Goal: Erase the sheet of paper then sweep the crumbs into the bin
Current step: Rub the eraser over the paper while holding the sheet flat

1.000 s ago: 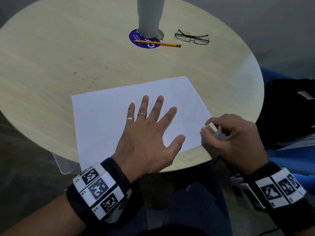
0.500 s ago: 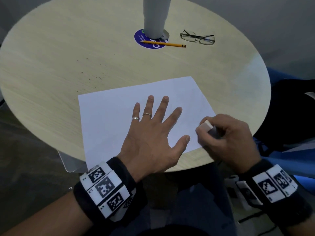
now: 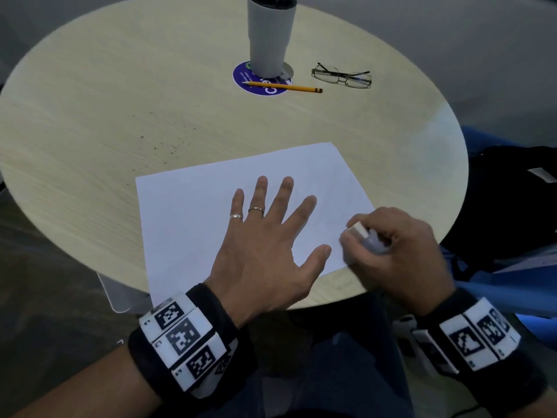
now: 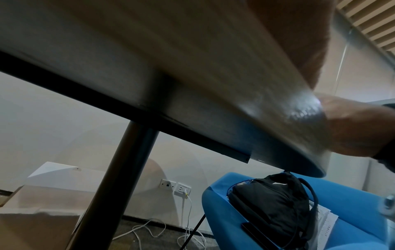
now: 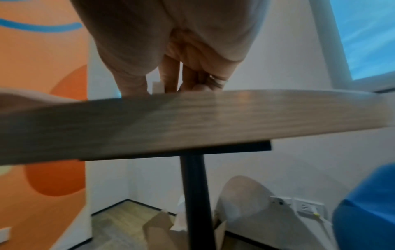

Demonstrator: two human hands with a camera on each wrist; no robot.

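A white sheet of paper (image 3: 193,206) lies near the front edge of the round wooden table (image 3: 90,101). My left hand (image 3: 265,236) lies flat on the sheet with its fingers spread. My right hand (image 3: 388,248) pinches a white eraser (image 3: 357,230) at the sheet's right edge, the eraser's end down on the paper. Dark crumbs (image 3: 168,143) are scattered on the table beyond the sheet's far left corner. In the right wrist view the curled fingers (image 5: 171,74) show above the table edge (image 5: 213,115). No bin is identifiable in the head view.
A grey tumbler (image 3: 269,34) stands on a blue round sticker (image 3: 256,82) at the back, with a yellow pencil (image 3: 283,86) and glasses (image 3: 342,76) beside it. A black backpack (image 4: 273,203) rests on a blue chair (image 4: 352,203) to the right. Cardboard boxes (image 4: 32,203) sit on the floor.
My right hand with the eraser has moved left from the table's edge onto the sheet's right edge. The left hand stays flat on the paper.
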